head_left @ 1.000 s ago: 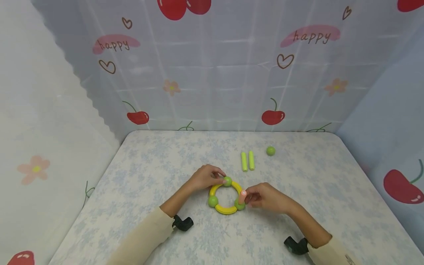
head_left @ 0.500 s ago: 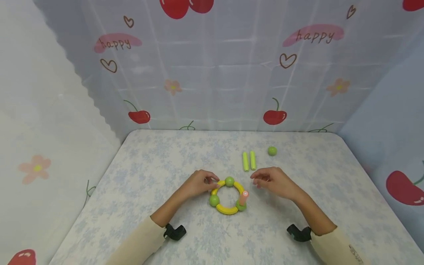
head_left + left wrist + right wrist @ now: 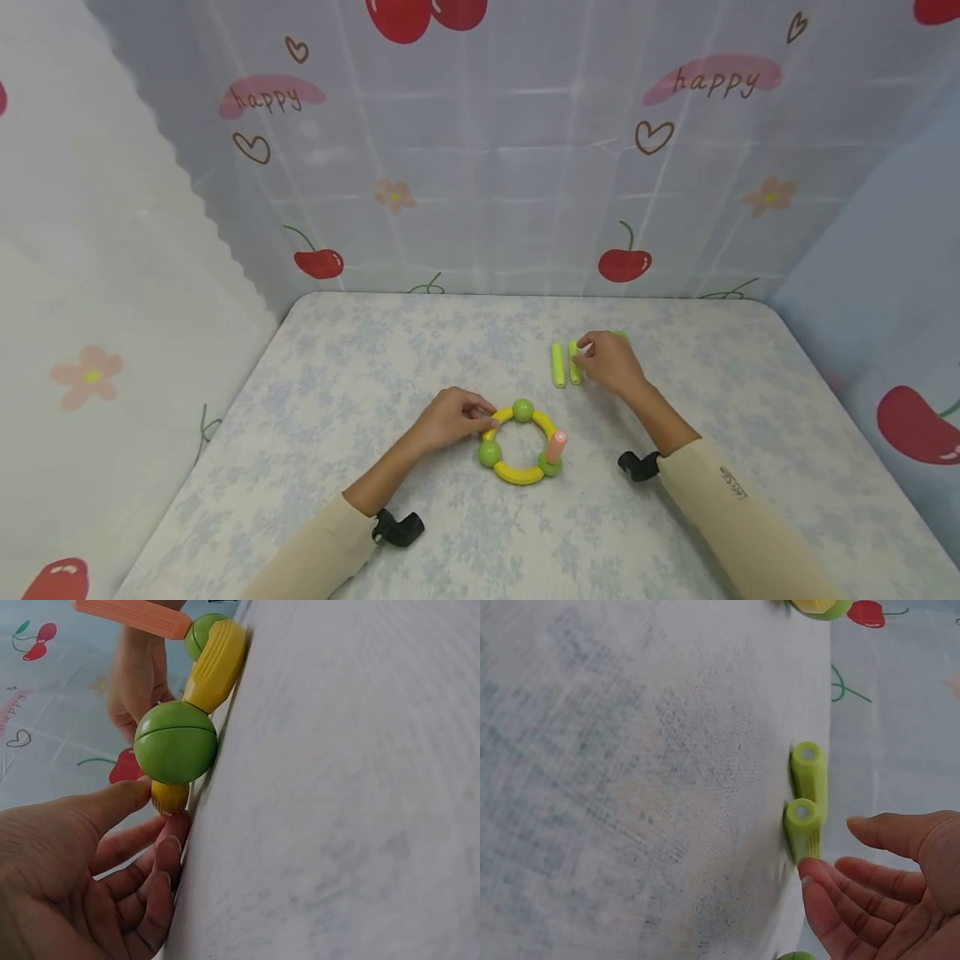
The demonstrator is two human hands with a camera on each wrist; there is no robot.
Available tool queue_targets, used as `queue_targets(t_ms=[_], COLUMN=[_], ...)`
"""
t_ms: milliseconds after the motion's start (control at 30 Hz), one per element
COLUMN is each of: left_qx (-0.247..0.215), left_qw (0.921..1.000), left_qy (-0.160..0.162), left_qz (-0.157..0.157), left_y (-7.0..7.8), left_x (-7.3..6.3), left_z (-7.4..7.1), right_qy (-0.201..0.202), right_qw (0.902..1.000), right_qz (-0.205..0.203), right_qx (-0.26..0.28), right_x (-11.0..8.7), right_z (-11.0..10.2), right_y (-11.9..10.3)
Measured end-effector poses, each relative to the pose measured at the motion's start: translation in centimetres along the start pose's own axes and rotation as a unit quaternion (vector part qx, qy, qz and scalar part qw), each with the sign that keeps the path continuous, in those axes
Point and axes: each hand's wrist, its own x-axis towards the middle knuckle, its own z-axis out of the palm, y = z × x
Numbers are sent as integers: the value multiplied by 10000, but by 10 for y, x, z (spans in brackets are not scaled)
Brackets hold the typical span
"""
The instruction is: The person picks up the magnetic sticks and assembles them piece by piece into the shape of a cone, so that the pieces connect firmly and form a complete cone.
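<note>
A ring of yellow curved magnetic rods (image 3: 519, 475) and green balls (image 3: 490, 454) lies on the table. From its right ball an orange rod (image 3: 557, 447) rises at a tilt. My left hand (image 3: 450, 419) pinches the ring's upper left yellow rod (image 3: 170, 797) between thumb and fingers. Farther back, my right hand (image 3: 611, 364) is beside the right one of two straight lime-green rods (image 3: 802, 832). Its thumb and fingers are spread apart; the fingertips reach the rod's side, but contact is hard to tell. The other lime rod (image 3: 558, 367) lies parallel on the left.
A loose green ball (image 3: 619, 334) at the back is mostly hidden behind my right hand. The table (image 3: 360, 350) has a pale floral cover, and printed curtains (image 3: 480, 167) enclose its back and sides. A dark wrist camera (image 3: 399, 528) sits at each sleeve.
My right hand has let go of the orange rod and moved back to the lime rods. The left hand has shifted from the top ball to the yellow rod beside it.
</note>
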Motion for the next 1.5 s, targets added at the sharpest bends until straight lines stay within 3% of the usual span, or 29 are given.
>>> queue_targets(t_ms=[233,567,767,967,1200,1500], left_qx=[165,246,228,281,314,414], left_qw=[9998,9995,9994,9991,9989,9986], left_qy=[-64,67,79,120,204,234], left_qz=[-113,-181,-264,-293,-296,-246], left_y=[2,6,6,4,2,0], left_x=[0,-1,-2,-2,-2,-1], left_z=[3,3,3,6,6,6], right_qy=[-206,-339,-347,-334,-405,-545], right_qw=[9986,9978,9980,9958,9857,9630], right_qz=[388,557,442,312,232,-348], right_qx=[-281,127,287,795,1621,2615], right_x=[9,3,-6,-24,-39,-44], right_z=[7,7,7,5,7,15], right_y=[3,7,8,-1,-14,-20])
